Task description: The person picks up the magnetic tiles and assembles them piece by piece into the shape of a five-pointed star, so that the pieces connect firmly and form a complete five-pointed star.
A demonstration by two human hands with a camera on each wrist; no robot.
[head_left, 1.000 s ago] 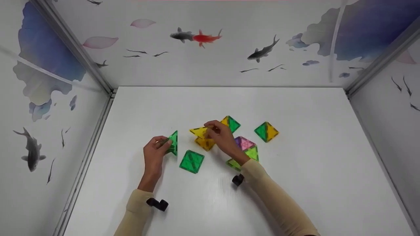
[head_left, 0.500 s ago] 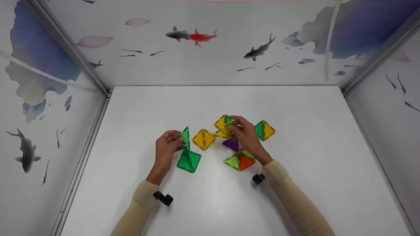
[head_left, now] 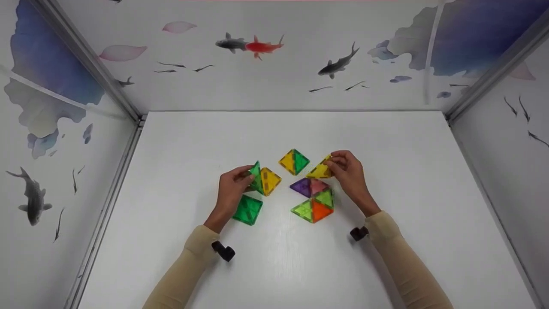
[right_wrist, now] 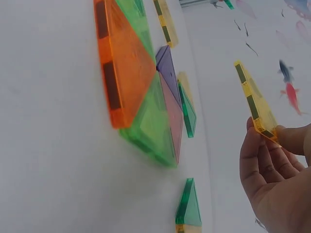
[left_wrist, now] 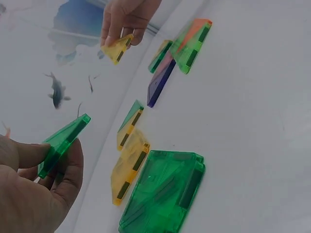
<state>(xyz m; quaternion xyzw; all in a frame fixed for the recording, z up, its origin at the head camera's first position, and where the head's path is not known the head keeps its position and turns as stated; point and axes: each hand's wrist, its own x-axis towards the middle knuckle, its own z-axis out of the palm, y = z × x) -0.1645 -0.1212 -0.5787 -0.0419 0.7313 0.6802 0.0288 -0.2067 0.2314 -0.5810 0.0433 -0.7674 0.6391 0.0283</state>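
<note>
My left hand pinches a green triangular magnetic tile between thumb and fingers, raised above the table. In the head view it overlaps a square of two yellow triangles. Just below that hand lies a square of two green triangles. My right hand pinches a yellow triangular magnetic tile by one corner, held up off the table. Under it in the head view is a cluster with purple, pink, light green and orange triangles.
A yellow-and-green square lies flat between the hands, farther back. Another green-and-yellow pair shows in the right wrist view, hidden behind the right hand in the head view. Decorated walls enclose the white table on three sides.
The right hand has carried its yellow tile rightward, past the yellow-and-green square. The left hand has moved right with its green tile, from the far left to the yellow square.
</note>
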